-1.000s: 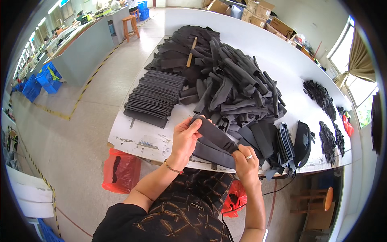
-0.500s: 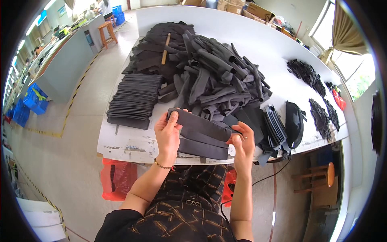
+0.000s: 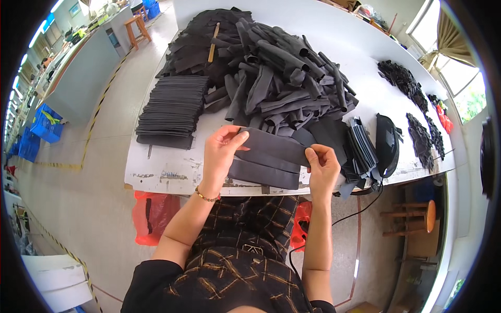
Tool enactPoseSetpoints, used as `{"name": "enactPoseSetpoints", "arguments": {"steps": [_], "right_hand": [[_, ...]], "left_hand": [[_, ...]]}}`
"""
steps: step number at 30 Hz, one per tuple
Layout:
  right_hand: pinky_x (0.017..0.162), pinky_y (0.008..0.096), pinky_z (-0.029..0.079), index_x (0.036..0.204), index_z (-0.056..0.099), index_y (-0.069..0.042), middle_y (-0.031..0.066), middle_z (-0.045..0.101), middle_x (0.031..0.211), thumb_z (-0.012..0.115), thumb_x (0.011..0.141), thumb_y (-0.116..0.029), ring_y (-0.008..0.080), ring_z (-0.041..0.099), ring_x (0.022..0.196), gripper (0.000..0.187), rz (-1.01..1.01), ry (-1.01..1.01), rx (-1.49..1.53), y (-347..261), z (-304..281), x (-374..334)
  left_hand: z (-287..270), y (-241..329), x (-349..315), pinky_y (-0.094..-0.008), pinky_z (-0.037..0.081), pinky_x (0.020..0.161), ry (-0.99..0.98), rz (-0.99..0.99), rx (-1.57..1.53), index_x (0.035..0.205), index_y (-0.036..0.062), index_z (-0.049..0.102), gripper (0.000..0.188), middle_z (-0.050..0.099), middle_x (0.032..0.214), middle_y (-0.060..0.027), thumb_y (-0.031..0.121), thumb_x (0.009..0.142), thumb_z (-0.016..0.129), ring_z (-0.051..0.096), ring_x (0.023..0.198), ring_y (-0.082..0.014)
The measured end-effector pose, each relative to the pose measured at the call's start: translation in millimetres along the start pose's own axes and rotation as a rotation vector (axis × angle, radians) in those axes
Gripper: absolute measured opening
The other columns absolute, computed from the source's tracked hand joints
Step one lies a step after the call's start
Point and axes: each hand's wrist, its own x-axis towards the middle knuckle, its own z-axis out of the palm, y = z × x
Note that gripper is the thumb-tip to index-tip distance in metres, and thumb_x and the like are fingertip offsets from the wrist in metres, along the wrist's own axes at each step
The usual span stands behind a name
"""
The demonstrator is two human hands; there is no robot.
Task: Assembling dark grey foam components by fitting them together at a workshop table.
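Observation:
Between my two hands a dark grey fabric strip (image 3: pixel 274 145) is stretched out flat, above the table's near edge. My left hand (image 3: pixel 223 147) pinches its left end between thumb and fingers. At the other end, my right hand (image 3: pixel 322 161) grips the corner the same way. Below it lie more flat dark strips (image 3: pixel 263 173) on the white table (image 3: pixel 156 175). A neat stack of folded dark pieces (image 3: pixel 169 112) stands to the left. Beyond my hands rises a large loose heap of dark fabric pieces (image 3: pixel 292 78).
A wooden stick (image 3: pixel 214 43) rests on the heap. Right of my hands are a bundle of upright dark pieces (image 3: pixel 361 143) and a black rounded object (image 3: pixel 387 145) near a cord. Smaller dark piles (image 3: pixel 401 81) lie far right. Red bags (image 3: pixel 155 216) hang below the table edge.
My right hand has shifted its hold on the strip's right end, and the strip is now pulled straighter and flatter. The whole view has tilted slightly downward.

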Motion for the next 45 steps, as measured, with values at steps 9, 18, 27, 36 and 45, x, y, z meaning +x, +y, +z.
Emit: {"name": "enactPoseSetpoints", "arguments": {"steps": [9, 18, 27, 36, 45], "right_hand": [[0.066, 0.0373, 0.049, 0.094, 0.064, -0.003, 0.0132, 0.065, 0.082, 0.072, 0.083, -0.015, 0.0284, 0.061, 0.072, 0.017, -0.253, -0.123, -0.679, 42.5, -0.5, -11.3], [0.083, 0.0413, 0.046, 0.102, 0.065, -0.003, 0.0121, 0.062, 0.101, 0.069, 0.085, -0.018, 0.0314, 0.057, 0.100, 0.023, -0.593, 0.015, -0.975, 35.9, -49.8, 35.9], [0.073, 0.0366, 0.048, 0.085, 0.066, 0.001, 0.0115, 0.063, 0.083, 0.057, 0.082, -0.010, 0.0256, 0.056, 0.086, 0.015, -0.835, -0.185, -1.716, 72.5, -29.4, 72.0], [0.078, 0.0362, 0.046, 0.085, 0.061, -0.004, 0.0112, 0.061, 0.090, 0.058, 0.082, -0.007, 0.0277, 0.057, 0.090, 0.005, -0.768, -0.302, -1.390, 50.5, -51.0, 71.5], [0.083, 0.0339, 0.046, 0.115, 0.051, -0.003, 0.0137, 0.054, 0.100, 0.069, 0.086, -0.003, 0.0247, 0.054, 0.091, 0.035, -0.458, -0.244, -0.336, -28.4, -23.2, 3.9]], "left_hand": [[-39.1, -7.5, 48.6, -0.0222, 0.045, 0.062, 0.117, 0.405, 0.780, 0.093, 0.0021, 0.068, 0.011, 0.065, 0.082, -0.0017, 0.011, 0.086, 0.071, 0.059, 0.073, -0.0073], [-35.3, -15.0, 153.7, -0.0312, 0.053, 0.074, 0.122, 0.223, 1.065, 0.093, -0.0020, 0.069, 0.033, 0.072, 0.084, -0.0142, 0.028, 0.082, 0.075, 0.070, 0.080, -0.0215], [-56.6, -16.4, 130.5, -0.0292, 0.047, 0.067, 0.163, 0.165, 0.615, 0.104, -0.0030, 0.064, 0.034, 0.065, 0.078, -0.0084, 0.026, 0.087, 0.070, 0.060, 0.073, -0.0136], [-37.9, 15.3, 45.2, -0.0353, 0.060, 0.075, 0.048, -0.164, -0.355, 0.111, -0.0070, 0.061, 0.022, 0.069, 0.104, -0.0165, 0.010, 0.096, 0.060, 0.071, 0.088, -0.0259], [-15.3, 18.6, 26.3, -0.0385, 0.061, 0.083, 0.023, -0.279, -0.511, 0.107, -0.0070, 0.060, 0.019, 0.067, 0.106, -0.0198, 0.008, 0.096, 0.060, 0.069, 0.096, -0.0291]]}}
